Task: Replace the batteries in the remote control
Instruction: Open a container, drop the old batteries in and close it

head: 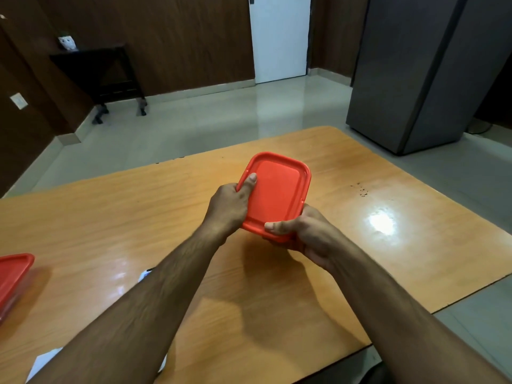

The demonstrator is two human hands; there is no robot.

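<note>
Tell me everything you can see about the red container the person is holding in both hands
The red-lidded container is a rounded rectangle, apparently plastic, its smooth lid having a raised rim and sitting closed on top. It is held over the wooden table, tilted. The left hand grips its left edge with the thumb on the lid; the right hand holds the near right corner, thumb along the near rim. The body beneath is almost entirely hidden, so its contents cannot be seen.

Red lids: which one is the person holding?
The middle lid, gripped by the left hand and right hand. The other lid lies untouched at the table's left edge.
</note>
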